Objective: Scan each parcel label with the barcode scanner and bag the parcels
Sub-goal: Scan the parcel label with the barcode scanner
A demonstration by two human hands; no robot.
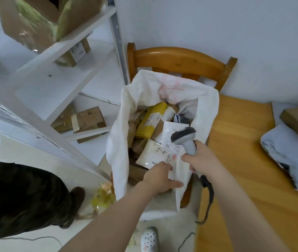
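Right at the bottom, a white perforated clog (149, 239) on the pale floor, and both bare forearms reach forward. The left hand (160, 176) is at the near rim of the big white woven sack (162, 84), thumb under and fingers over the edge of a flat cream parcel (150, 153), and appears to hold it. Its white label (168, 154) shows black print and a small red mark, all too blurred to read. Just beside it, the right hand (198, 158) is wrapped firmly round the handle of the grey barcode scanner (183, 135). The scanner's head is tipped down over the parcels, and its dark cable (208, 193) trails towards the floor. Deeper in the sack lies a yellow box (150, 122) with a white label, unreadable too, among brown packets. The sack sits on an orange wooden chair (177, 60). To the right, a pale blue plastic mailer (290, 160) lies on the wooden table (244, 160). To the left is a second person's dark trouser leg (17, 197), and beyond it white shelving (62, 51) carries cardboard boxes.
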